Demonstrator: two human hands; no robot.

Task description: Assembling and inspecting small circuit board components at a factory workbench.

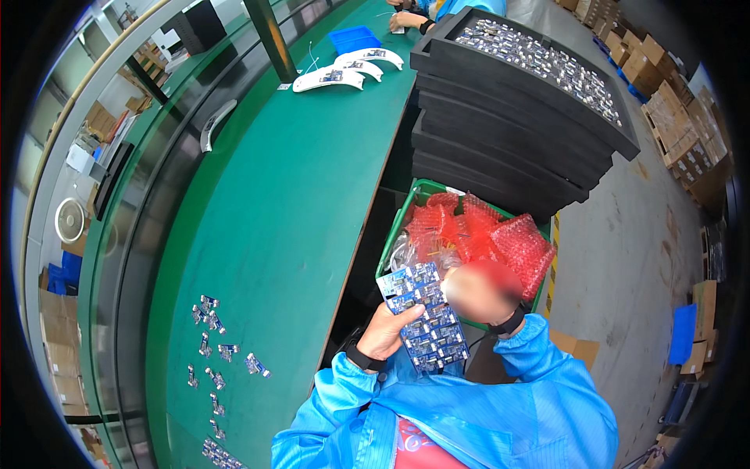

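Observation:
My left hand point(384, 331) grips the left edge of a panel of blue circuit boards point(434, 332), its thumb lying on the top face. The panel is tilted in front of my body and is made up of several small boards joined together. My right hand point(483, 292) is at the panel's upper right side. It is blurred, so its fingers and any hold on the panel cannot be made out. Just beyond, a green crate point(388, 242) holds red bubble-wrap bags point(522, 252). Several small loose circuit boards point(256, 366) lie on the green table at the left.
The green work table point(266, 227) runs along my left. White curved parts point(328, 78) and a blue bin point(353, 39) stand at its far end. A tall stack of black trays point(500, 125) rises beyond the crate, topped with many small boards. Another person's hand point(408, 21) works behind it.

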